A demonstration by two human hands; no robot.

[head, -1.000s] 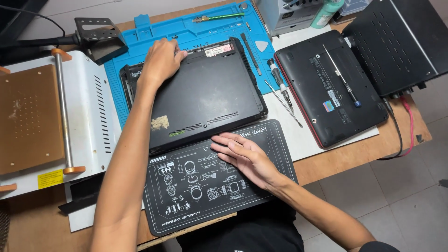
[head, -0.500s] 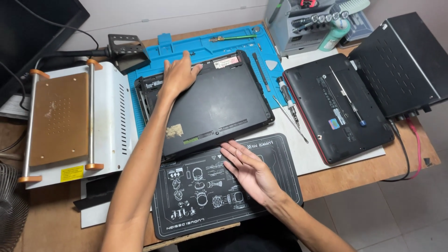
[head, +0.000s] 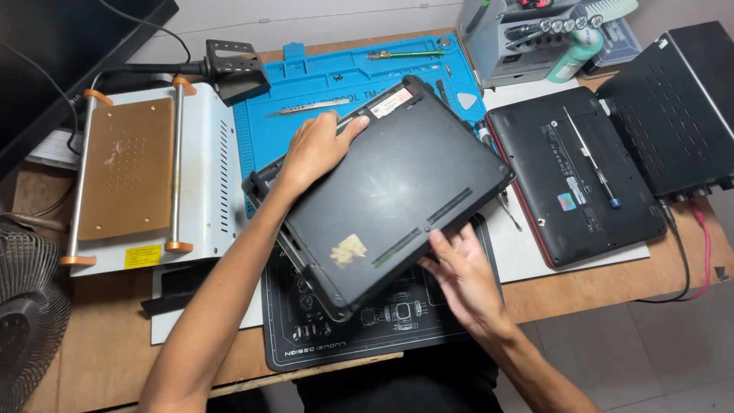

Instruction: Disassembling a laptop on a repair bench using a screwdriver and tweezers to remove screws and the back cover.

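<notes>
Gripping the black laptop (head: 390, 191), left hand (head: 313, 149) curled, right hand (head: 459, 268) open beneath

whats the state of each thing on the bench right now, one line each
black laptop: closed, underside up, tilted, lifted at its near edge
left hand: gripping the laptop's far edge
right hand: under the near edge, fingers spread
second laptop: closed, underside up, lying flat
black mat: flat, partly covered

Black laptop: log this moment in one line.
left hand grips far edge | right hand under near edge | black laptop tilted, over dark mat
</notes>
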